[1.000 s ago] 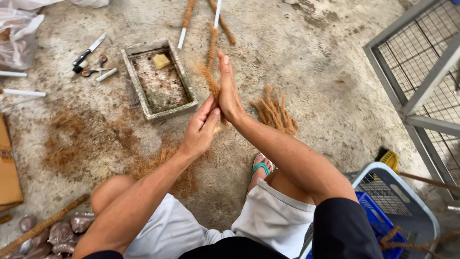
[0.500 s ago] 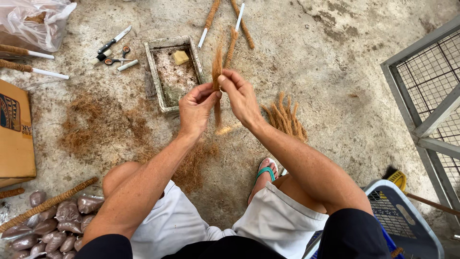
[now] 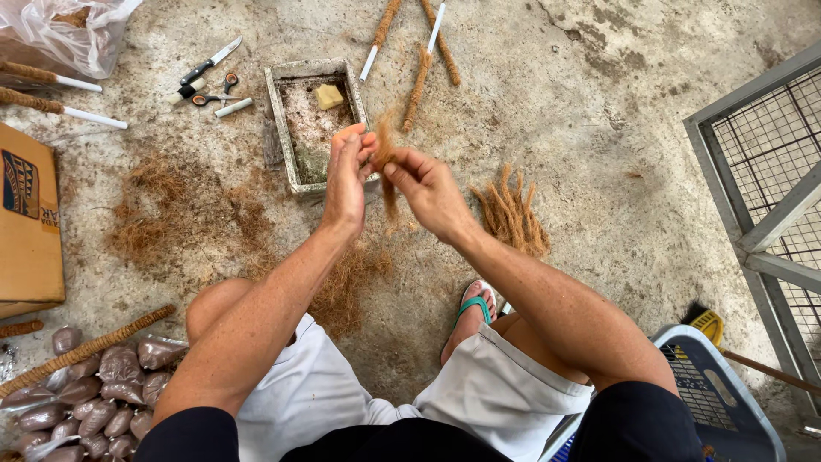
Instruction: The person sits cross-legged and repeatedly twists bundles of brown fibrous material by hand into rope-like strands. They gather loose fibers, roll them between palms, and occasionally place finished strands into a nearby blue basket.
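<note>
Both hands meet above the concrete floor, pinching a small tuft of brown coir fibre (image 3: 384, 162). My left hand (image 3: 348, 175) grips its upper part, fingers closed. My right hand (image 3: 426, 190) holds the same tuft from the right, and the strand hangs down between them. Just beyond the hands sits a rectangular grey tray (image 3: 282, 128) holding crumbly brown material and a yellowish block (image 3: 328, 96). A row of rolled fibre bundles (image 3: 511, 214) lies on the floor to the right of my right hand.
Loose fibre (image 3: 175, 214) is scattered at left. A knife and scissors (image 3: 209, 77) lie beside the tray; fibre-wrapped sticks (image 3: 419, 51) lie behind it. Cardboard box (image 3: 30, 222) and filled brown bags (image 3: 94, 385) at left, wire cage (image 3: 761, 171) and blue crate (image 3: 714, 393) at right.
My hands went from flat palms rolling fibre between them to pinching fingers on the tuft. The view has shifted, so the tray and tools sit further right in the frame.
</note>
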